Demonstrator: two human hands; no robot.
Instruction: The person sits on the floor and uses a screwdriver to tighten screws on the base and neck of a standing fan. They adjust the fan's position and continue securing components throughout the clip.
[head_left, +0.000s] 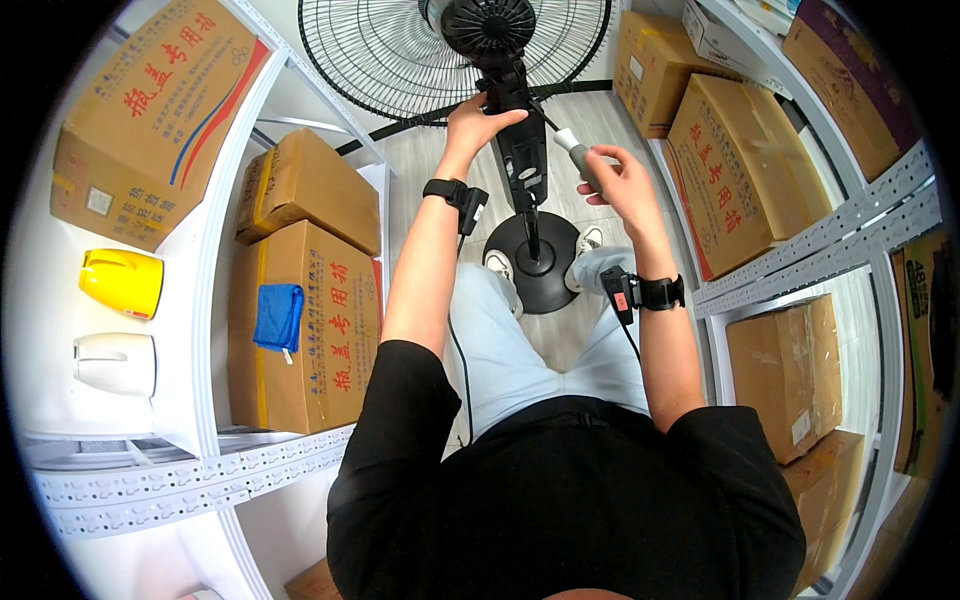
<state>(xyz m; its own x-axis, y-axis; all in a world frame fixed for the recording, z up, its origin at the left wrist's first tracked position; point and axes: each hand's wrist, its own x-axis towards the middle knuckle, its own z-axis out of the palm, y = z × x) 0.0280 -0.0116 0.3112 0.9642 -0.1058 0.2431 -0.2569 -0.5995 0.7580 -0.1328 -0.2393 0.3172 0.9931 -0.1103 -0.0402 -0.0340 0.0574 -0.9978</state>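
A black standing fan has a wire grille (360, 45) at the top, a column (515, 145) below it and a round base (510, 285) between my shoes. My left hand (475, 130) grips the upper column from the left, thumb across it, fingers partly hidden behind. To the column's right, my right hand (615, 180) holds a grey cylindrical object with a white end (568, 142), tilted toward the upper left. A thin black rod or cord (543, 115) runs from the column toward that white end; whether they touch, I cannot tell.
Metal shelving (215, 400) flanks me on both sides. Cardboard boxes (290, 370) fill the left shelves, with a yellow mug (120, 283), a white mug (112, 362) and a blue cloth pouch (278, 315). More boxes (735, 180) stand on the right, close beside my right arm.
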